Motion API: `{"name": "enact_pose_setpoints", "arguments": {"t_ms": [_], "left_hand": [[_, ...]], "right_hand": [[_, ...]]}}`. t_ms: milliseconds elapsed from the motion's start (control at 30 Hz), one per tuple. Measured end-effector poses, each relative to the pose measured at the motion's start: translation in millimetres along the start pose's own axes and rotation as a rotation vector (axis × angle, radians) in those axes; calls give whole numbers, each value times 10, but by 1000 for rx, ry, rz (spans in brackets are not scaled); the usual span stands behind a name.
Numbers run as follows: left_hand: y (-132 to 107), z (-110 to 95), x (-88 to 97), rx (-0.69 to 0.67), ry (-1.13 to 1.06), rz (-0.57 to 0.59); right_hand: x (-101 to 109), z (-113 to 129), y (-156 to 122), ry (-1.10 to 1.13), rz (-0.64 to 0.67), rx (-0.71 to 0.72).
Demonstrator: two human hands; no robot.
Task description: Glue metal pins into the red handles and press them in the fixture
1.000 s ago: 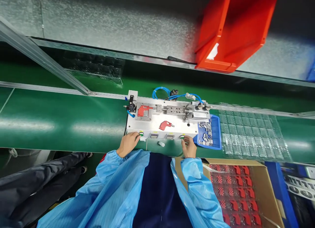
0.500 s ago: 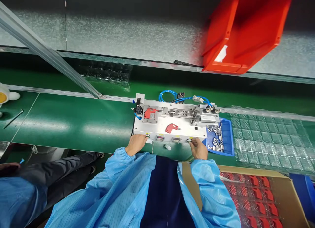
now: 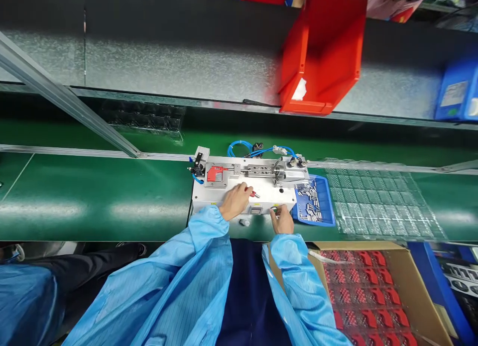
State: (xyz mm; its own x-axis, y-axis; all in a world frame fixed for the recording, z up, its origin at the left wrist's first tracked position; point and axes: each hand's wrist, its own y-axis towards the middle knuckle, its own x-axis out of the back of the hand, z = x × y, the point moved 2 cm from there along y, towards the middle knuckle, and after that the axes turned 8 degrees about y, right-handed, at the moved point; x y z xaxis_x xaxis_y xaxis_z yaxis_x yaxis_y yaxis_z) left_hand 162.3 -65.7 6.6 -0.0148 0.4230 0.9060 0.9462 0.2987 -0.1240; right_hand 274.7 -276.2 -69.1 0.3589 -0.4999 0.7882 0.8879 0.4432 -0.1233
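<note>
A white press fixture (image 3: pixel 272 189) with blue air hoses sits on the green belt in front of me. A red plastic part (image 3: pixel 215 173) lies seated in its left nest. My left hand (image 3: pixel 235 201) rests on the fixture's top plate, fingers curled over a second loose red part (image 3: pixel 253 193) whose tip shows past my fingers. My right hand (image 3: pixel 283 220) sits at the fixture's front edge, fingers bent against the right green button (image 3: pixel 275 209). A small white cap (image 3: pixel 244 222) lies on the belt between my hands.
A blue tray (image 3: pixel 326 206) of small metal pins stands right of the fixture, with clear blister trays (image 3: pixel 381 204) beyond it. A cardboard box (image 3: pixel 407 266) of red parts is at lower right. A red bin (image 3: pixel 321 52) hangs above. Another person's legs (image 3: pixel 56 276) are at left.
My left hand left the left front button and moved up onto the top plate over the loose red part. My right hand stays at the right button.
</note>
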Motion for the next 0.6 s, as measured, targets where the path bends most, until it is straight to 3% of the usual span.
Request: {"name": "enact_pose_setpoints", "arguments": {"t_ms": [67,133,200,267,400,600], "left_hand": [[-108,97,11,14,-330,3],[-308,197,76,20,-797,67],[-550,268,198,22,-1229,161],[-769,302,354,22,-1495,196],[-1006,319,569,48,-1653,148],[-1057,302,614,61,-1703,104]], "right_hand": [[-9,-9,8,14,-16,5],[-19,-23,35,47,-40,44],[-33,-49,81,67,-52,80],[-58,-83,140,64,-46,89],[-98,-120,238,41,-38,58],[-61,-20,214,50,5,11]]}}
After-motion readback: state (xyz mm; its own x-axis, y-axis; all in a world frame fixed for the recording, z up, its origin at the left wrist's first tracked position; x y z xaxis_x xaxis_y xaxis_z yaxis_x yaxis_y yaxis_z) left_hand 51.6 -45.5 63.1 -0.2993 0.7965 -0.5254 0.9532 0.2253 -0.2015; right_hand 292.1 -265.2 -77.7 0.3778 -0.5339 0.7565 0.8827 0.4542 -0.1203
